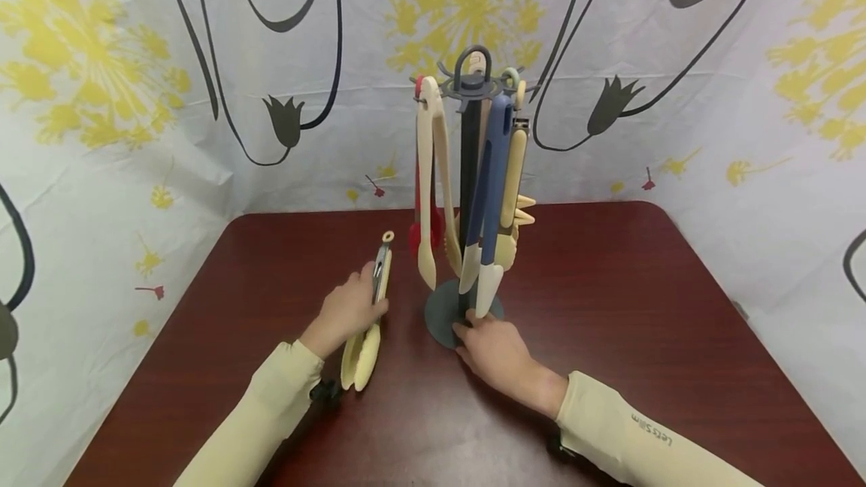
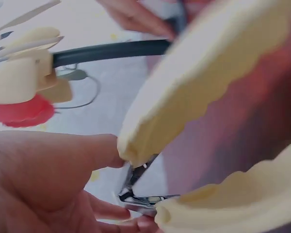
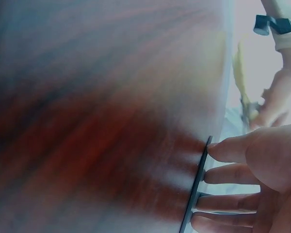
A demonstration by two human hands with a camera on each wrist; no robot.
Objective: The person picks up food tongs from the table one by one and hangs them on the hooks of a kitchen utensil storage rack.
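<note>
My left hand (image 1: pixel 346 312) grips a pair of tongs (image 1: pixel 367 358) by the metal arms, left of the stand. Their pale yellow scalloped heads point toward me, and a ring tops the far end. In the left wrist view the tongs' heads (image 2: pixel 203 82) are spread apart. My right hand (image 1: pixel 499 354) rests at the round grey base (image 1: pixel 443 314) of a utensil stand. Fairly straight fingers touch the base's rim (image 3: pixel 196 182) in the right wrist view. From the stand's hooks hang cream tongs (image 1: pixel 425 171), blue tongs with white tips (image 1: pixel 497 171) and a red utensil (image 1: pixel 416 239).
Yellow-handled utensils (image 1: pixel 516 179) hang on the stand's right side, partly hidden. The stand has a loop handle (image 1: pixel 472 51) on top. Under everything lies a dark red wooden table (image 1: pixel 609 307), and a patterned white cloth (image 1: pixel 365 126) hangs behind it.
</note>
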